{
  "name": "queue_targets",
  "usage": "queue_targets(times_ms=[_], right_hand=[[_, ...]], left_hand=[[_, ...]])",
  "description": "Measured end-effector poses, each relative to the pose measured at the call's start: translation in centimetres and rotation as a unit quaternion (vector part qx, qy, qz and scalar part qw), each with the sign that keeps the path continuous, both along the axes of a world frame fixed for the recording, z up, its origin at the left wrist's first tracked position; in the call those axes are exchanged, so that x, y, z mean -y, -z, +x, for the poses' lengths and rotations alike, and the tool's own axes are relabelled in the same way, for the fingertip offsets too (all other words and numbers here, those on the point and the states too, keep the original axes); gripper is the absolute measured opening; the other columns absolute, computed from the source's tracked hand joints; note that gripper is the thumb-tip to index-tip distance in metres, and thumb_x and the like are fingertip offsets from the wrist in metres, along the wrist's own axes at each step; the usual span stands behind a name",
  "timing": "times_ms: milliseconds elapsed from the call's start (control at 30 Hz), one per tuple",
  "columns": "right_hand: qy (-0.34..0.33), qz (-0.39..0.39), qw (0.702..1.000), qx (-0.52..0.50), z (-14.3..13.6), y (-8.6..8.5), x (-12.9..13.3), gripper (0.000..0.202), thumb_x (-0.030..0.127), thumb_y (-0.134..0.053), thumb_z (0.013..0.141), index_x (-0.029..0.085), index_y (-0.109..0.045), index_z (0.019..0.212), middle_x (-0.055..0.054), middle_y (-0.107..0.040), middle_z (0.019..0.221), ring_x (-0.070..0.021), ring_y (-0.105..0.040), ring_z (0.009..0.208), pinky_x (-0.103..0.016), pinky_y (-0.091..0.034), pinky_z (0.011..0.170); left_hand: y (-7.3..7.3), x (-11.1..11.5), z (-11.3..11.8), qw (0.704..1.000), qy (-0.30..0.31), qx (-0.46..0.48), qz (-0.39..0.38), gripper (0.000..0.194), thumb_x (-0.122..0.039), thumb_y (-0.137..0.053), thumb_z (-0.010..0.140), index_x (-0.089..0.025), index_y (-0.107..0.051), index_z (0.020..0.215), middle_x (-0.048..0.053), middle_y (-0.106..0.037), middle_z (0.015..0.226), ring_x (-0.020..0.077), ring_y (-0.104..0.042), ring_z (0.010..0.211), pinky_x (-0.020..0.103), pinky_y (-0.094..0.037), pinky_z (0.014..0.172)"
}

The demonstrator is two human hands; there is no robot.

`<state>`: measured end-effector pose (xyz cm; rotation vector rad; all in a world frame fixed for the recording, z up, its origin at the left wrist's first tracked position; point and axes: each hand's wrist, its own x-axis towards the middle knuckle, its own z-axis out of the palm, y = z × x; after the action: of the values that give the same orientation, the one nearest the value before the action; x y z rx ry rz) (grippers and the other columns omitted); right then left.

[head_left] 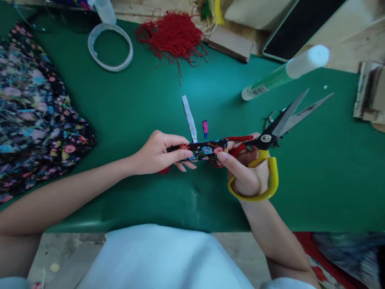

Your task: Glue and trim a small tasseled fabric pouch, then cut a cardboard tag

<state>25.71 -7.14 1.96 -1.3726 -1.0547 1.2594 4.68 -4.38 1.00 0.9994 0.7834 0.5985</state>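
A narrow black floral strip (207, 150) stretches between my two hands above the green table. My left hand (162, 152) pinches its left end, thumb on top, with a bit of red showing beneath. At the strip's right end, my right hand (245, 170) presses with thumb and fingers. Yellow-handled scissors (270, 138) hang around that same hand, their blades apart and pointing to the upper right. A red cord or rod (240, 138) shows beside the strip's right end. Just beyond the strip lie a pale strip (189, 116) and a small pink and blue scrap (205, 128).
Floral cloth (39, 112) covers the left side. Farther back are a tape roll (110, 47), red threads (173, 36), a brown block (230, 43) and a dark-screened device (300, 26). A glue tube (282, 76) stands behind the scissors; card pieces (371, 94) lie far right.
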Motion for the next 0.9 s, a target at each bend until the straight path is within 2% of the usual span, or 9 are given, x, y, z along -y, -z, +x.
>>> queue_targets(times_ms=[133,233,300,433,533,700,900], right_hand=[[-0.001,0.022,0.999,-0.025,-0.2,0.0,0.1,0.040,0.029,-0.088,0.068,0.025,-0.049,0.079,0.007,-0.064,0.068,-0.0113,-0.058,0.049,-0.026,-0.047,0.042],[0.010,0.038,0.997,-0.063,-0.2,0.1,0.1,0.042,0.027,-0.087,0.070,0.026,-0.047,0.083,0.008,-0.063,0.070,-0.0104,-0.058,0.049,-0.025,-0.049,0.043],[0.001,0.055,0.995,-0.079,0.0,0.2,0.1,0.043,0.027,-0.087,0.070,0.027,-0.047,0.086,0.008,-0.064,0.072,-0.0123,-0.062,0.055,-0.027,-0.054,0.050],[-0.042,0.107,0.991,-0.073,0.2,0.2,-0.2,0.042,0.032,-0.085,0.073,0.027,-0.045,0.087,0.004,-0.071,0.077,-0.0180,-0.069,0.069,-0.033,-0.057,0.061],[-0.062,0.133,0.988,-0.049,0.1,0.1,-0.4,0.039,0.034,-0.081,0.077,0.028,-0.044,0.086,0.003,-0.071,0.075,-0.0199,-0.070,0.069,-0.038,-0.057,0.066],[-0.047,0.181,0.982,-0.007,-0.4,0.2,-0.2,0.034,0.030,-0.076,0.082,0.029,-0.042,0.087,0.003,-0.070,0.074,-0.0197,-0.068,0.065,-0.040,-0.057,0.065],[-0.060,0.196,0.979,-0.018,-0.2,0.3,-0.1,0.029,0.023,-0.073,0.083,0.030,-0.046,0.091,0.003,-0.071,0.078,-0.0196,-0.069,0.070,-0.040,-0.056,0.068]], left_hand=[[-0.1,0.1,0.2,0.999,-0.020,-0.002,0.028,0.029,-0.038,-0.074,0.085,-0.009,-0.072,0.086,0.009,-0.078,0.079,0.0182,-0.077,0.071,0.020,-0.065,0.062],[0.2,0.0,0.3,0.996,-0.055,-0.002,0.072,0.025,-0.036,-0.076,0.084,-0.011,-0.073,0.088,0.007,-0.077,0.080,0.0142,-0.074,0.063,0.019,-0.061,0.056],[0.5,-0.2,0.3,0.985,-0.092,-0.004,0.148,0.021,-0.034,-0.078,0.082,-0.014,-0.074,0.086,0.007,-0.077,0.087,0.0140,-0.074,0.070,0.020,-0.060,0.059],[1.3,-0.7,-0.2,0.935,-0.136,-0.011,0.328,0.015,-0.035,-0.079,0.081,-0.020,-0.077,0.080,0.008,-0.076,0.092,0.0157,-0.072,0.086,0.025,-0.060,0.076],[1.5,-0.8,-0.4,0.907,-0.139,-0.031,0.395,0.013,-0.034,-0.075,0.085,-0.023,-0.079,0.079,0.008,-0.076,0.096,0.0148,-0.071,0.086,0.025,-0.058,0.072],[1.5,-0.7,-0.6,0.892,-0.139,-0.052,0.427,0.011,-0.030,-0.072,0.088,-0.026,-0.080,0.081,0.006,-0.075,0.096,0.0132,-0.070,0.085,0.023,-0.057,0.070],[1.8,-0.6,-0.2,0.886,-0.165,-0.044,0.430,0.004,-0.023,-0.075,0.085,-0.024,-0.079,0.085,0.005,-0.074,0.094,0.0127,-0.070,0.085,0.023,-0.057,0.073]])
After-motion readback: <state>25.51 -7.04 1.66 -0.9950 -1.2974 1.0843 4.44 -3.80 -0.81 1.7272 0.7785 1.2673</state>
